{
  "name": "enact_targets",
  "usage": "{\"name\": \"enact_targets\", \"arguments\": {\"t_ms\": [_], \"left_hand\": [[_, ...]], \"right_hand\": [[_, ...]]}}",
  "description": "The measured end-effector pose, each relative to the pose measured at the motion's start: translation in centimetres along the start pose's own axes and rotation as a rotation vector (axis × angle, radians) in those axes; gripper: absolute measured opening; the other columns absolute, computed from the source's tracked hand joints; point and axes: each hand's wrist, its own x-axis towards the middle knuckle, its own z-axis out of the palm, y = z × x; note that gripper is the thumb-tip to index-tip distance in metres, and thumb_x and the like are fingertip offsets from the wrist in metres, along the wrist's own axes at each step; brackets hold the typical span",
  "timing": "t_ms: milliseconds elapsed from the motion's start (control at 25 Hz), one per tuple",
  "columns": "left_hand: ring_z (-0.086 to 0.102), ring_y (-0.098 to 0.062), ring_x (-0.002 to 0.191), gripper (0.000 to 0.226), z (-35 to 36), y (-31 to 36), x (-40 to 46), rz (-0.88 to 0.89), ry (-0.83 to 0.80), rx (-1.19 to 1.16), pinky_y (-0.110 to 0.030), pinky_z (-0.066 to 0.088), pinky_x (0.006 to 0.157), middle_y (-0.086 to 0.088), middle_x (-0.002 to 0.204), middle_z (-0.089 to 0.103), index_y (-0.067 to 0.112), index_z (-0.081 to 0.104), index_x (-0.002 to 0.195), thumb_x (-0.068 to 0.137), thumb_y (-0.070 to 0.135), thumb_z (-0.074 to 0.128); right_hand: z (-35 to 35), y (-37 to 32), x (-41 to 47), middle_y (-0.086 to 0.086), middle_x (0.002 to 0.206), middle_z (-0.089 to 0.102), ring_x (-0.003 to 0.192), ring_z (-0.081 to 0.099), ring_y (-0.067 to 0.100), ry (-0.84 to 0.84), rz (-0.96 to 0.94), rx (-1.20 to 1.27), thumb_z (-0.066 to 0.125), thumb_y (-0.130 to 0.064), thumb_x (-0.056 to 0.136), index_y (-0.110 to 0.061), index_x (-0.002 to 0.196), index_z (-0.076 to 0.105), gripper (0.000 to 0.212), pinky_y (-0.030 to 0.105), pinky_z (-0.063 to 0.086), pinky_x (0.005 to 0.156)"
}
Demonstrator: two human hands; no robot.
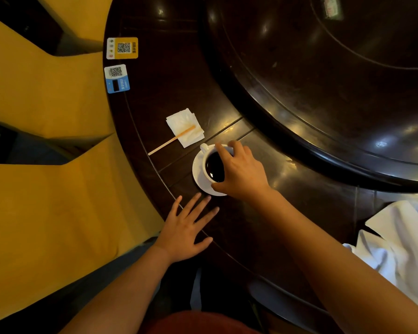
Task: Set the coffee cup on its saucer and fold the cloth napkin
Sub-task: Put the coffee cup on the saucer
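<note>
A white coffee cup (206, 154) full of dark coffee stands on its white saucer (198, 173) near the rim of the dark round table (169, 97). My right hand (241, 172) grips the cup from the right, fingers curled over its rim and thumb at its near side. Flat on the table edge just in front of the saucer lies my left hand (187, 227), fingers spread and holding nothing. The white cloth napkin (396, 247) sits crumpled at the far right edge, partly hidden by my right forearm.
A folded paper napkin (182, 122) with a wooden stirrer (170, 140) across it lies left of the cup. Two QR-code stickers (122, 48) (116, 78) sit at the table's left rim. A raised dark turntable (336, 80) fills the centre. Yellow chairs (46, 201) stand left.
</note>
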Motion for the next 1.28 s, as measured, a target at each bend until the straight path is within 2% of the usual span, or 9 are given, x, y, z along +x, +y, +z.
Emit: {"name": "enact_targets", "arguments": {"t_ms": [360,680,800,880,960,1080,1160,1280], "left_hand": [[0.012,-0.024,0.143,0.072,-0.3,0.1,0.0,0.003,-0.004,-0.017,-0.056,0.013,0.109,-0.004,0.155,0.020,0.031,0.023,0.146,0.083,0.059,0.045],[0.006,-0.024,0.143,0.070,-1.5,0.4,0.0,-0.020,-0.144,-0.026,-0.055,0.008,0.110,-0.005,0.156,0.016,0.031,0.016,0.147,0.087,0.059,0.038],[-0.003,-0.023,0.143,0.068,-2.5,1.2,0.3,-0.054,-0.185,-0.029,-0.055,0.010,0.113,-0.006,0.157,0.010,0.029,0.014,0.148,0.089,0.053,0.039],[-0.006,-0.022,0.144,0.066,-3.5,2.7,0.7,-0.117,-0.252,-0.067,-0.051,0.008,0.115,-0.007,0.158,0.002,0.024,0.014,0.148,0.092,0.043,0.043],[0.009,-0.022,0.144,0.059,-4.5,4.5,1.2,-0.126,-0.242,-0.089,-0.046,0.011,0.114,-0.009,0.156,0.015,0.018,0.025,0.146,0.093,0.038,0.044],[0.033,-0.019,0.135,0.050,-5.2,8.1,2.8,-0.013,-0.200,-0.144,-0.040,0.018,0.112,-0.004,0.145,0.041,0.016,0.041,0.138,0.092,0.035,0.046],[0.036,-0.016,0.132,0.048,-5.2,10.9,4.5,0.090,-0.211,-0.165,-0.037,0.018,0.111,-0.001,0.143,0.043,0.017,0.041,0.138,0.093,0.034,0.045],[0.036,-0.014,0.131,0.049,-4.9,15.4,7.5,0.211,-0.205,-0.198,-0.033,0.020,0.111,0.001,0.143,0.041,0.019,0.037,0.140,0.093,0.033,0.044]], "right_hand": [[0.2,-0.1,0.6,0.014,0.143,0.028,0.126,0.033,0.031,-0.030,0.001,-0.005,0.072,-0.048,0.071,-0.019,0.144,0.018,0.096,0.036,0.049,0.081],[0.1,0.3,0.2,0.012,0.146,0.025,0.128,0.031,0.031,-0.050,-0.009,0.013,0.069,-0.054,0.071,-0.023,0.145,0.014,0.097,0.039,0.048,0.085],[-0.3,0.9,-2.0,0.012,0.144,0.031,0.126,0.035,0.029,0.057,-0.005,0.067,0.066,-0.050,0.076,-0.022,0.143,0.022,0.085,0.040,0.048,0.084],[-0.2,2.1,-5.0,0.011,0.137,0.042,0.119,0.044,0.029,0.172,0.064,0.156,0.063,-0.043,0.081,-0.020,0.138,0.034,0.068,0.040,0.048,0.079],[0.5,3.6,-8.6,0.012,0.132,0.048,0.115,0.048,0.031,0.232,0.154,0.195,0.060,-0.038,0.084,-0.017,0.131,0.044,0.054,0.042,0.049,0.076],[2.3,6.5,-14.8,0.015,0.123,0.056,0.104,0.057,0.034,0.315,0.268,0.183,0.064,-0.029,0.082,-0.009,0.115,0.058,0.040,0.041,0.052,0.069],[3.4,8.5,-18.9,0.015,0.117,0.060,0.098,0.060,0.034,0.383,0.362,0.189,0.064,-0.025,0.081,-0.007,0.109,0.062,0.034,0.039,0.052,0.068],[5.3,11.1,-24.6,0.020,0.117,0.059,0.104,0.057,0.037,0.479,0.550,0.129,0.069,-0.018,0.077,-0.005,0.112,0.062,0.038,0.043,0.052,0.075]]}}
